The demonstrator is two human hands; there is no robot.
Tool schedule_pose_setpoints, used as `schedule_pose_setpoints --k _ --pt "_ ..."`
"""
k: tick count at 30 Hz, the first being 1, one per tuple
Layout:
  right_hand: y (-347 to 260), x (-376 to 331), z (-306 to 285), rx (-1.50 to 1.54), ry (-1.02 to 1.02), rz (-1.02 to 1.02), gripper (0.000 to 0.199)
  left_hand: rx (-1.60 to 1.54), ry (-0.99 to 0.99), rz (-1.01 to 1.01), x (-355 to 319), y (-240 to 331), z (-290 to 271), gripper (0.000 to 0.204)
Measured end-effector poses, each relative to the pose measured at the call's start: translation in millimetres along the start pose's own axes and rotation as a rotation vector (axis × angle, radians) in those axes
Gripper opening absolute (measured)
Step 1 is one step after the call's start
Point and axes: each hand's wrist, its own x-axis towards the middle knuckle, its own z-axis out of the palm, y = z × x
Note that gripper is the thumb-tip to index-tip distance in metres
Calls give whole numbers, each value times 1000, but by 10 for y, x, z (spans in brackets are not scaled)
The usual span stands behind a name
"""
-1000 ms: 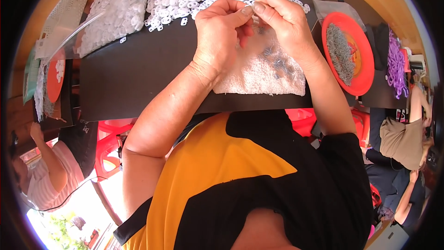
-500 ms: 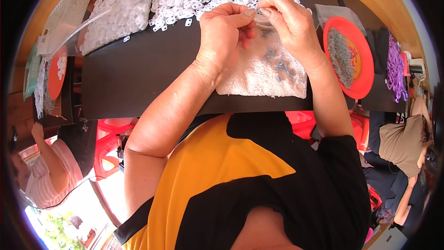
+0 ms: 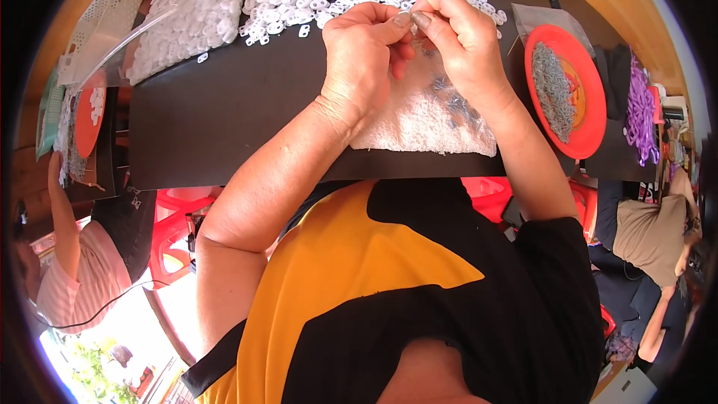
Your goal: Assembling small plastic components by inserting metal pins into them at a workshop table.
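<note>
Both hands have lifted slightly off the white towel [image 3: 422, 120]. Left hand [image 3: 363, 49] and right hand [image 3: 464, 41] meet fingertip to fingertip, pinching a tiny part [image 3: 409, 21] between them, equally near both.

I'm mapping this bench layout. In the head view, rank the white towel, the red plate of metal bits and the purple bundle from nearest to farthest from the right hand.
1. White towel, directly beneath the right hand.
2. Red plate, to its right.
3. Purple bundle, farther right, past the plate.

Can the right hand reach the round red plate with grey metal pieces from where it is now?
Probably yes: the round red plate lies just right of the right hand, with nothing between them, though its fingertips pinch a small part.
</note>
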Motion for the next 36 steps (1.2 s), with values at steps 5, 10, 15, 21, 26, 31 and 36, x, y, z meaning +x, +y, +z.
schedule_pose_setpoints --k 5,10,15,21,26,31,36 --pt "-34 60 -83 13 14 -59 7 -31 -9 11 -3 29 36 10" --pt "-32 73 -126 -234 47 -213 11 -39 17 -4 -2 37 35 11" --pt "-30 82 -131 -446 21 -314 20 -35 8 -7 20 39 19 10" --pt "-62 83 -143 -507 14 -364 21 -22 16 3 25 44 36 10" --pt "-42 71 -134 -577 14 -414 20 -39 27 -8 31 34 29 10" --pt "-57 53 -132 -553 -11 -321 17 -14 -5 -23 29 32 17 10" --pt "-49 4 -87 -395 -9 -198 12 34 10 -22 14 21 42 12"
